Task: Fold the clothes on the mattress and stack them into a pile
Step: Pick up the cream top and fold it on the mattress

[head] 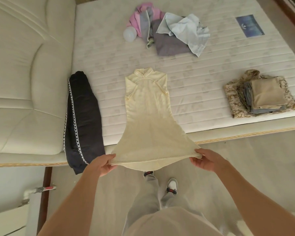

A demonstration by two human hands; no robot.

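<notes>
A cream dress (148, 114) is lying flat on the mattress (211, 68), collar pointing away from the person, with its skirt reaching over the near edge of the mattress. The left hand (103, 165) is pinching the left corner of the dress's hem, thumb on top and fingers curled underneath. The right hand (205, 160) is gripping the right corner of the hem in the same way, so the hem is being held stretched between the two hands, off the mattress.

To the left of the dress, close beside it, dark trousers (83, 120) with a checkered side stripe are lying lengthwise, their lower end hanging over the mattress edge. To the right of the dress, well apart from it, a pile of folded clothes (260, 95) is sitting near the mattress edge, a tan piece on top of grey and camouflage ones. Beyond the dress's collar, a heap of unfolded clothes (169, 31) in pink, grey and pale blue is lying crumpled. A pale round bottle (130, 34) is touching the left side of that heap.
</notes>
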